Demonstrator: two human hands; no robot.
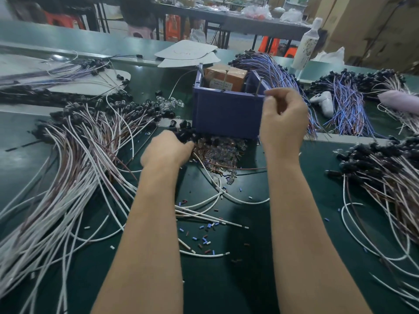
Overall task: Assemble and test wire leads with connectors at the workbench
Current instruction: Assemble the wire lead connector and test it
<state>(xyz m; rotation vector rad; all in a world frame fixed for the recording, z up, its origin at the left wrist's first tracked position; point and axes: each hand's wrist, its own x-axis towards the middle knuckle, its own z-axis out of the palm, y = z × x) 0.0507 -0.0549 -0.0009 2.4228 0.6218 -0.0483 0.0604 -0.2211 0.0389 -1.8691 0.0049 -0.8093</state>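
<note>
Two forearms (149, 234) reach over the green counter (226, 291). The left hand (167, 149) grips black connectors (186, 135) beside a heap of clear LEDs (223, 152). The right hand (283, 120) is raised before the blue bin (226, 114), fingers curled; whether it pinches anything, I cannot tell. Wire leads (79, 159) fan out to the left.

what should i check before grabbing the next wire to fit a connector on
1. Left hand has black connectors: ok, its fingers curl round some from the small pile by the blue bin.
2. Right hand free for a wire: cannot tell, its thumb and fingers are pinched together and anything between them is too small to see.
3. Loose white wires close by: ok, they lie between the forearms.
4. Clear parts on hand: ok, heaped in front of the bin.
5. Bench tidy: not ok, cut scraps are scattered among the wires.
</note>
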